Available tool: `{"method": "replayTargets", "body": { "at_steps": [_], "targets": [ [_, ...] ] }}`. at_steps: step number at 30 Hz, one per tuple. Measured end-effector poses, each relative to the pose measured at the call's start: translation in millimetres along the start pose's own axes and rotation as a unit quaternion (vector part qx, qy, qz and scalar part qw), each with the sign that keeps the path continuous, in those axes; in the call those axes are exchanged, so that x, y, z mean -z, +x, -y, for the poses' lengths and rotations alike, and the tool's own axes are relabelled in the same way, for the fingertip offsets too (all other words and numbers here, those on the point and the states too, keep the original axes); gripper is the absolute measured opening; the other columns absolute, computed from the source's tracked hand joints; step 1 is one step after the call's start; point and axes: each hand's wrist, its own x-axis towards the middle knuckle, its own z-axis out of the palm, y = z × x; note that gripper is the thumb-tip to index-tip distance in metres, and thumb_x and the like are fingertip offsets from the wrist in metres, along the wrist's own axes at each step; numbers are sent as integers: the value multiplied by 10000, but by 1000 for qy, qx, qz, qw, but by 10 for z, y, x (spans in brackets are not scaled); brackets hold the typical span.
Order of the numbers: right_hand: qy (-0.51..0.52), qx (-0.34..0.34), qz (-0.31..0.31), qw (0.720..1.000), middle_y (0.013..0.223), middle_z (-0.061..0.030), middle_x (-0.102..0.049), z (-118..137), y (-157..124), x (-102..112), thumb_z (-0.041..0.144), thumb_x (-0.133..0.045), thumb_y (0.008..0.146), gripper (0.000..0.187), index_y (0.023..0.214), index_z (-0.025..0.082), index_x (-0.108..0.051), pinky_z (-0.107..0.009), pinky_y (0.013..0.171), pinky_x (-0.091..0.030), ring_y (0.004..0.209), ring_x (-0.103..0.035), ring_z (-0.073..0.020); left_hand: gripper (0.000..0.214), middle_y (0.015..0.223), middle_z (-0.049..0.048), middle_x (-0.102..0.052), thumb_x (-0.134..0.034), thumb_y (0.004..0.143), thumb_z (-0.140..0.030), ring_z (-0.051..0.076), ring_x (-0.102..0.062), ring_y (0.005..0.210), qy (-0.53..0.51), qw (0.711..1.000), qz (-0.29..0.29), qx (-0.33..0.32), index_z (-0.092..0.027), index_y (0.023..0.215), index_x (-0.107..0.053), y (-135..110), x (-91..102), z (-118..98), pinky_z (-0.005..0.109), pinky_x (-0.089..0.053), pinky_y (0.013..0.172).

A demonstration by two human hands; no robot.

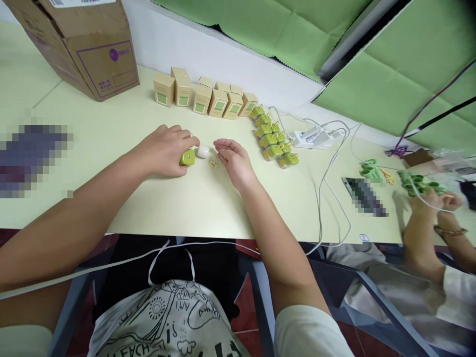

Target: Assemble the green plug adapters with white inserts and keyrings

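Left grip (163, 149): your fingers and thumb were closed around the green case (187, 157); whether it rested on the desk (178, 208) or just above it, you could not tell from this angle.
Right grip (238, 166): open and holding nothing, your fingers loosely curled, their tips just beside the white case.
White case (203, 151): between your two hands, just beside the green case; contact between the two could not be made out.
Yellow loop (212, 165): lay loose on the desk, on your side of the white case.
Packed green cases (272, 151): stood in uneven rows beyond your right hand, loops on their tops.
Small cartons (200, 102): stood in a row along the wall.
Risk, loop: judged the easiest part to lose; a low sweep of your right hand could have brushed it aside, being small and unheld.
Risk, white case: looked smooth and rounded, so a nudge from your left fingertips could have slid it off line.
Risk, cable (324, 181): hung over the desk edge right of your forearm; an elbow snag could have tugged the power strip (314, 140) towards the packed green cases.
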Motion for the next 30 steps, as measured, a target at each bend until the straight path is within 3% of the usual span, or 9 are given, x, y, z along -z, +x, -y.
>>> {"method": "replayTargets", "body": {
  "at_steps": [5,12,19,22,24,26,28,30],
  "targets": [
    [-6,13,-15,1000,1290,-35,-911,26,8,39,303,-821,843,269,1111,310,-801,-463,1393,-574,1360,-787,-246,627,1319,130,-858,-744,833,-365,452,-752,1371,9,1000,9,29,-263,1449,-798,-36,70,79,524,-527,1190],
    [-10,19,-13,1000,1269,-50,-896,14,39,57,328,-853,848,277,1114,307,-780,-471,1376,-574,1305,-806,-247,571,1185,89,-783,-868,840,-253,388,-740,1165,-4,991,42,123,-273,1400,-757,-127,282,143,460,-529,970],
    [-19,22,-20,999,1272,-57,-895,5,52,49,375,-831,854,290,1126,306,-759,-468,1305,-612,1251,-819,-250,555,1267,80,-769,-913,924,-349,387,-665,1253,-29,990,33,134,-304,1444,-723,-189,300,210,519,-537,1125],
    [-75,61,-46,994,1291,-88,-881,26,125,129,354,-769,914,238,1142,298,-726,-492,1285,-627,1253,-829,-270,606,1383,89,-767,-916,936,-411,403,-621,1349,-34,993,-4,114,-312,1491,-695,-185,326,221,540,-537,1172],
    [-175,115,-107,972,1318,-123,-871,87,183,272,279,-695,965,203,1166,279,-720,-526,1293,-617,1270,-826,-294,596,1389,96,-769,-920,952,-435,395,-614,1366,-64,992,-53,98,-289,1486,-697,-157,329,165,525,-527,1185],
    [-324,162,-195,912,1417,-174,-854,187,221,482,187,-656,1004,266,1249,236,-747,-572,1358,-557,1362,-792,-329,517,1301,85,-786,-908,979,-452,354,-658,1272,-105,986,-100,84,-264,1425,-726,-111,281,65,481,-532,1124],
    [-446,150,-292,833,1510,-245,-810,300,225,709,99,-663,983,363,1322,171,-772,-608,1433,-470,1522,-714,-379,381,1164,71,-787,-850,1017,-454,302,-703,1091,-126,983,-119,68,-246,1322,-756,-61,175,-58,450,-532,978],
    [-502,91,-357,783,1584,-295,-768,391,199,896,114,-709,1016,386,1394,133,-783,-629,1424,-472,1589,-663,-429,269,1094,73,-798,-756,1059,-431,306,-753,1036,-125,986,-108,37,-234,1241,-769,-24,41,-176,444,-519,900]
  ]
}}
